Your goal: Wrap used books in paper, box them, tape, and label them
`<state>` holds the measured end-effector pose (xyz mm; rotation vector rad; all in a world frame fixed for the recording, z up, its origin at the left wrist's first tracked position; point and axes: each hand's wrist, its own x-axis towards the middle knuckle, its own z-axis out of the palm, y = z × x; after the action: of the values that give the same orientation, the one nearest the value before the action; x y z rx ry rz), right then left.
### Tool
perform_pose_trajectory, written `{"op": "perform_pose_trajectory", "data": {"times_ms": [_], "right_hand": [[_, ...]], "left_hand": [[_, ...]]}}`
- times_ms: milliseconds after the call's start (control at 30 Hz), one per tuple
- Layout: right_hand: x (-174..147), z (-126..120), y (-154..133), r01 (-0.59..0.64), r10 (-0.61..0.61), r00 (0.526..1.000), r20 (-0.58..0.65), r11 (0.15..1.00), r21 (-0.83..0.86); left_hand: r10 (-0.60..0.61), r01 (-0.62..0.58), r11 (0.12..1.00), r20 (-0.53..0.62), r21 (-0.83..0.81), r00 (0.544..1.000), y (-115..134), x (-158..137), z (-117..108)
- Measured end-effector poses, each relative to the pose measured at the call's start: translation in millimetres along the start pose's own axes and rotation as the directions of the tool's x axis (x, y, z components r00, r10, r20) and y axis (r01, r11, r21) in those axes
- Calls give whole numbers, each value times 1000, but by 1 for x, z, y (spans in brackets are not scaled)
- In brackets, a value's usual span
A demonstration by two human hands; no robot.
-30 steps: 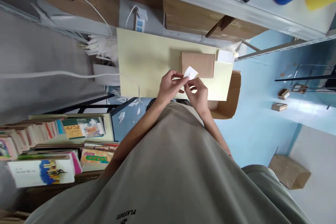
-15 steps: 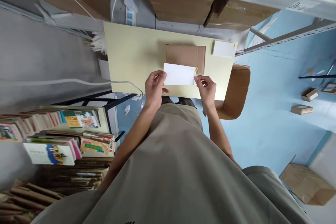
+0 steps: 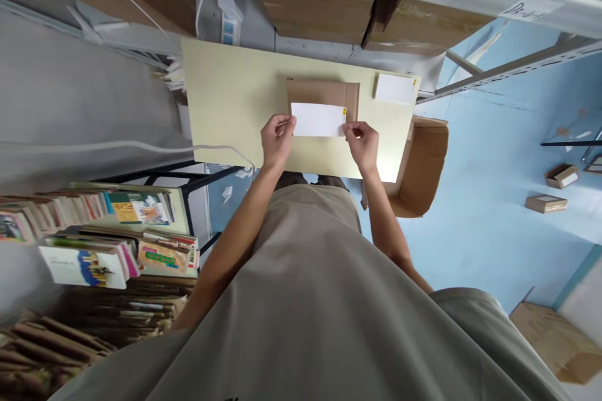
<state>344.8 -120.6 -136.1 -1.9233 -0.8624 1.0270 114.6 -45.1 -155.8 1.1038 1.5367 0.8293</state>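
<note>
A: What is the left grip [image 3: 276, 141] doing?

B: It pinches the left short edge of a thin white rectangular paper sheet [image 3: 317, 120], thumb on top.

A: And the right grip [image 3: 363, 145]?

B: Closed on the same sheet, near its right-hand corner on the body side. So the sheet spans the gap between the two, held at both ends.

A: How does it look?

B: Longer than it is wide, smooth and plain white on the upper face, with a slight curve along the far edge. The one bit of colour is a small yellow patch [image 3: 344, 111] with dark marks, at the far right corner, just beyond the right fingertips.

A: What is under it?

B: A flat brown cardboard box [image 3: 324, 91], whose far part shows past the sheet, ahead of both grips. Whether sheet and box touch, I can't tell. The box lies on a pale yellow rectangular table [image 3: 230, 100].

A: Anything else close by?

B: Ahead and to the right of the right grip, a white rectangular stack [image 3: 394, 88] with a similar yellow mark at a corner. Farther right, past the table's edge, an open brown cardboard carton [image 3: 426, 166].
</note>
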Motion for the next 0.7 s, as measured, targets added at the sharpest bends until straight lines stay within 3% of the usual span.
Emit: {"op": "perform_pose_trajectory", "data": {"times_ms": [233, 467, 700], "right_hand": [[51, 10, 11, -64, 65, 998, -5, 960, -274], [55, 26, 11, -109, 100, 994, -43, 887, -449], [60, 33, 10, -146, 141, 989, -47, 861, -487]], "left_hand": [[11, -7, 992, -32, 127, 999, -27, 53, 42], [-23, 39, 977, -78, 209, 997, -35, 56, 48], [-34, 60, 966, -108, 250, 994, -31, 55, 52]]}}
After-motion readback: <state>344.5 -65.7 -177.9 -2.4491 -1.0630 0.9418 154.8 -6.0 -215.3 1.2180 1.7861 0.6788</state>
